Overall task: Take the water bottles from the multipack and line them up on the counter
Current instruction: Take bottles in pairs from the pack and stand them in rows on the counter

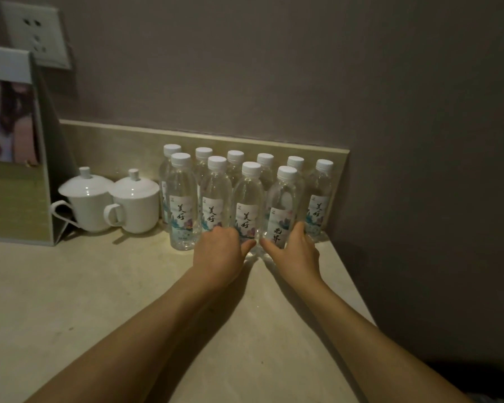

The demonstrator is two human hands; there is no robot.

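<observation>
Several clear water bottles with white caps and printed labels stand in two rows on the pale counter (99,286), against the low backsplash. My left hand (220,251) wraps around the base of the front-row bottle second from the left (216,196). My right hand (296,251) grips the base of the rightmost front-row bottle (284,199). Between my two thumbs stands another front bottle (249,199). A further front bottle (182,199) stands at the left end. The multipack wrapping is not in view.
Two white lidded cups (134,199) stand left of the bottles, next to a standing card holder (15,170). A wall socket (35,33) is at the upper left. The counter's right edge (352,283) runs close beside my right arm, with the wall behind.
</observation>
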